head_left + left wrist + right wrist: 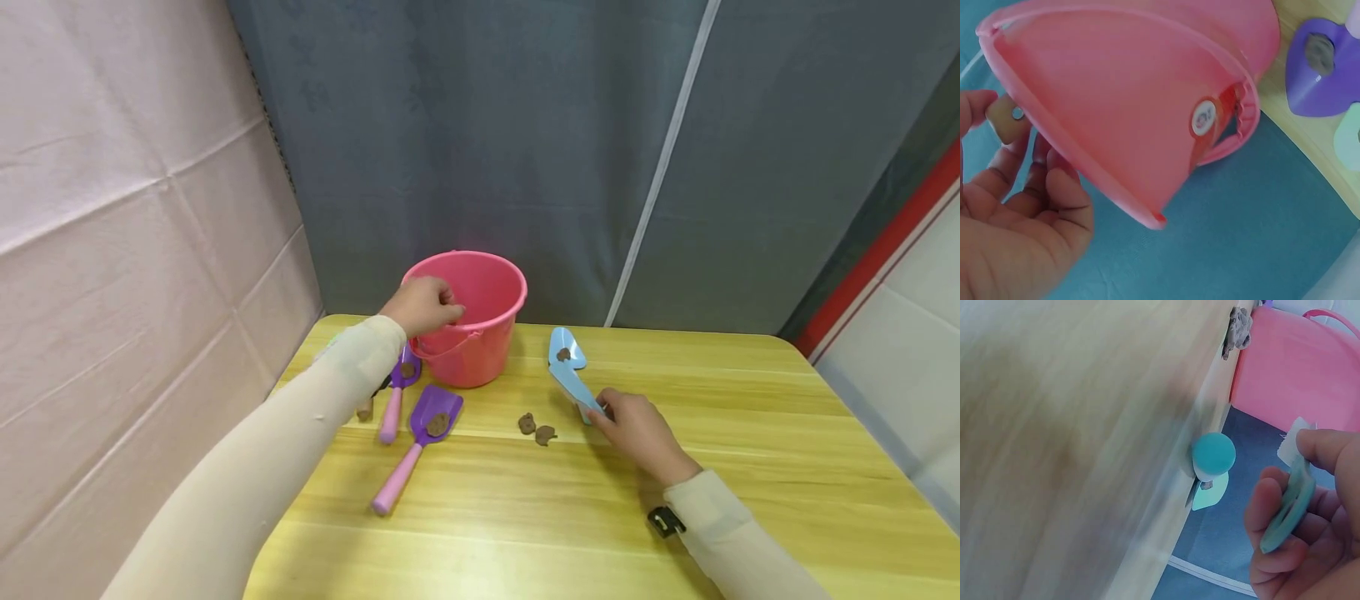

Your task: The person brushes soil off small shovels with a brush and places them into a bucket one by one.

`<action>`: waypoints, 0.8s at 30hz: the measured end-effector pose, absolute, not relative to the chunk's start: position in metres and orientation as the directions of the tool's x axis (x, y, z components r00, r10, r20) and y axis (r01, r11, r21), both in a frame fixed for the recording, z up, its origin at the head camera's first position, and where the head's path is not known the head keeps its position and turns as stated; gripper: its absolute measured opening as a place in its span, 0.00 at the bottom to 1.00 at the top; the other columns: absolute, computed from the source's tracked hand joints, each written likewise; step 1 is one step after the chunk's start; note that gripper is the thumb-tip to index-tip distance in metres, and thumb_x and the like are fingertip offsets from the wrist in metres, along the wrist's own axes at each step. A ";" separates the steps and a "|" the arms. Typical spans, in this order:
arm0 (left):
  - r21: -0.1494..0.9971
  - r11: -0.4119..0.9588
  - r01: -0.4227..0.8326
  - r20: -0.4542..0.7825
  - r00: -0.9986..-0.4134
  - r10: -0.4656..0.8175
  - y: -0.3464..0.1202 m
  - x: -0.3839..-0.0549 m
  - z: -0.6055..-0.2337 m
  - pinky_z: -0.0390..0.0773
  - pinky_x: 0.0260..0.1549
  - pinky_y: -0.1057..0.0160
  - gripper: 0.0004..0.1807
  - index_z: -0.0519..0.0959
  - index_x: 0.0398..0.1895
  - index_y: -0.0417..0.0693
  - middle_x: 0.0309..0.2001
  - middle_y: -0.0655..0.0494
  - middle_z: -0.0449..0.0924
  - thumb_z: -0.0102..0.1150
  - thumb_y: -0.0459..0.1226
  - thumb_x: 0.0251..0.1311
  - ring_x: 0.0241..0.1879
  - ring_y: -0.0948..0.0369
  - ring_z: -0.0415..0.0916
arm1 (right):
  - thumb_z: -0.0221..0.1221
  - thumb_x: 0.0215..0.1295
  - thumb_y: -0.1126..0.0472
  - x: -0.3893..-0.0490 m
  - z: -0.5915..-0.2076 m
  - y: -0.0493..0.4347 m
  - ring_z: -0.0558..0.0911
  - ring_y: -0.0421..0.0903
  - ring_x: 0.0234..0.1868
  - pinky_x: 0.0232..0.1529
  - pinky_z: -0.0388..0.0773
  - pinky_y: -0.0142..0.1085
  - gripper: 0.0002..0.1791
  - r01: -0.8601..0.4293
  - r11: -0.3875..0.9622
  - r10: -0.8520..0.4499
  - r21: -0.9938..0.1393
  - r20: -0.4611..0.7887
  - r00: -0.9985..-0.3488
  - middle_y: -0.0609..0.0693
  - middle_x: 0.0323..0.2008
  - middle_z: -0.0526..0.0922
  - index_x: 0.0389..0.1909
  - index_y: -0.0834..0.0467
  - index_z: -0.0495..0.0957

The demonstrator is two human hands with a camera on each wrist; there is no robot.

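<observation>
At the near left rim of the pink bucket (480, 354), my left hand (423, 306) pinches a small flat tan piece (1007, 120) with a round hole, seen in the left wrist view. Its fingertips are right at the rim. My right hand (641, 433) grips a light blue flat tool (576, 388) with a slotted handle. The tool's pale end (1295, 441) has a jagged edge in the right wrist view. Behind it, a light blue shovel (567, 342) lies on the table, carrying a brown lump (563, 355). My right hand hides part of that shovel's handle side.
Two brown lumps (536, 429) lie mid-table. A purple shovel with a pink handle (397, 479) holds another brown lump (438, 424). Behind it lies a second purple shovel (392, 412), beside a wooden handle (365, 409). Dark curtain (480, 150) hangs behind the table.
</observation>
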State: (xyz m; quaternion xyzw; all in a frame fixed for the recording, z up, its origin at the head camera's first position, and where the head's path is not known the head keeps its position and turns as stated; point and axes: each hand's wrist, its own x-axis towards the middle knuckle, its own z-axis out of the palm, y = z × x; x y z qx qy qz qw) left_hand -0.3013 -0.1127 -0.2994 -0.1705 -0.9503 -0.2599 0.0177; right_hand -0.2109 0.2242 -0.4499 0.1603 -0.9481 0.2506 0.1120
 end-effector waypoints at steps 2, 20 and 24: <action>0.478 0.803 0.356 0.117 -0.932 0.344 -0.108 -0.302 -0.302 0.69 0.23 0.64 0.11 0.76 0.24 0.46 0.20 0.57 0.72 0.62 0.41 0.60 0.22 0.62 0.67 | 0.65 0.66 0.60 -0.210 -0.450 0.224 0.62 0.38 0.15 0.16 0.59 0.32 0.07 -0.358 0.822 -0.247 -0.443 0.288 -0.925 0.42 0.15 0.67 0.32 0.58 0.78; 0.443 0.775 0.451 0.056 -0.876 0.478 -0.081 -0.299 -0.305 0.75 0.44 0.60 0.13 0.79 0.49 0.44 0.37 0.55 0.80 0.54 0.38 0.65 0.38 0.58 0.76 | 0.65 0.65 0.60 -0.206 -0.448 0.222 0.61 0.37 0.15 0.15 0.58 0.31 0.07 -0.353 0.818 -0.241 -0.455 0.286 -0.927 0.42 0.15 0.68 0.32 0.58 0.78; 0.419 0.772 0.479 0.031 -0.857 0.515 -0.077 -0.301 -0.308 0.74 0.47 0.60 0.15 0.76 0.53 0.43 0.41 0.54 0.78 0.57 0.38 0.66 0.41 0.58 0.74 | 0.65 0.66 0.60 -0.206 -0.448 0.222 0.62 0.37 0.15 0.15 0.58 0.31 0.07 -0.347 0.816 -0.241 -0.462 0.274 -0.931 0.42 0.15 0.68 0.33 0.58 0.78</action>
